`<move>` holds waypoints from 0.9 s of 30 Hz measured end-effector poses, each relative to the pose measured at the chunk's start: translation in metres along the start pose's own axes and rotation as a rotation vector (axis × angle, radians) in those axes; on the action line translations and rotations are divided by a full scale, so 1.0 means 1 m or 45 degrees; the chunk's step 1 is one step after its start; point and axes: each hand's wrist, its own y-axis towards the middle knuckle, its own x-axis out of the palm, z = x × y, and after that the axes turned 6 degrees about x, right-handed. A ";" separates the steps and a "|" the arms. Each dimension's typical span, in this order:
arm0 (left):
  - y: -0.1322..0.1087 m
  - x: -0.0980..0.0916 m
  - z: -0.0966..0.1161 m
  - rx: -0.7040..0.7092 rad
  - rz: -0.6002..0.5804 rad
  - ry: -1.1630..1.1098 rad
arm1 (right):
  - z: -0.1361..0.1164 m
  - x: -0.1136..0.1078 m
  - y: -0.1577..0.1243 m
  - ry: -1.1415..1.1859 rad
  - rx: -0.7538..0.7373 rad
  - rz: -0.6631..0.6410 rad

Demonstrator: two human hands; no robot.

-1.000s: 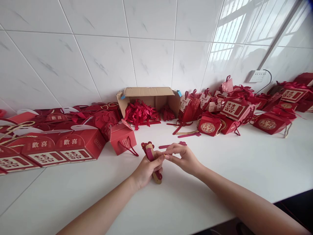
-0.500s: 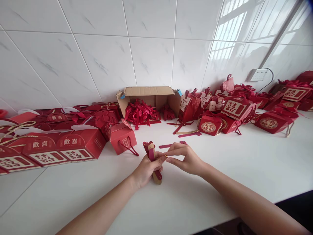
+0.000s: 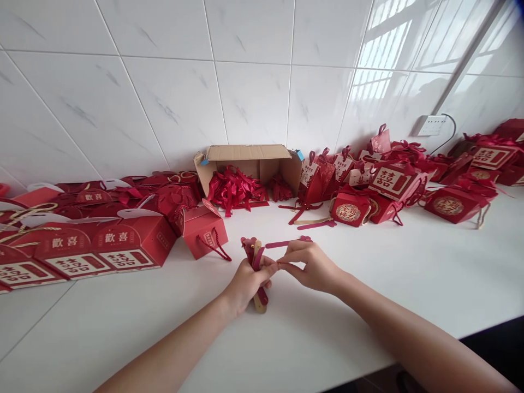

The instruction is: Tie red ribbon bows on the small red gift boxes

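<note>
My left hand (image 3: 244, 285) is closed around a bundle of red and gold paper strips (image 3: 262, 304), which stick out above and below the fist. Small gold dots show near the strips' upper ends. My right hand (image 3: 314, 267) is in a pinch, its thumb and forefinger meeting right at the left thumb tip. What lies between those fingertips is tiny and mostly hidden; a speck of orange-gold shows there. Just beyond the hands a loose dark red strip (image 3: 282, 244) lies on the white tabletop (image 3: 327, 338).
Behind stands an open cardboard box (image 3: 249, 152) with red ribbons (image 3: 233, 188). Red gift boxes (image 3: 135, 240) line the left, one with a rope handle (image 3: 204, 232) nearest. More red boxes (image 3: 347, 210) and loose strips (image 3: 315, 222) are at right. A power strip (image 3: 429, 125) is against the tiled wall.
The strips in my left hand have turned and fanned slightly, with a red one now leaning across the top. My fingertips stay together; the small gold piece between them is less visible.
</note>
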 end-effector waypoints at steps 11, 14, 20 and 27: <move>0.004 0.006 0.000 -0.008 0.074 0.208 | 0.003 0.008 -0.002 -0.244 -0.097 -0.051; 0.004 0.007 -0.002 -0.002 0.093 0.230 | 0.005 0.010 -0.002 -0.312 -0.134 -0.044; 0.001 0.004 -0.002 0.015 0.041 -0.026 | 0.006 0.012 0.001 -0.094 -0.030 0.116; 0.005 -0.002 0.000 -0.010 -0.227 -0.264 | -0.001 0.027 0.001 0.060 0.000 0.473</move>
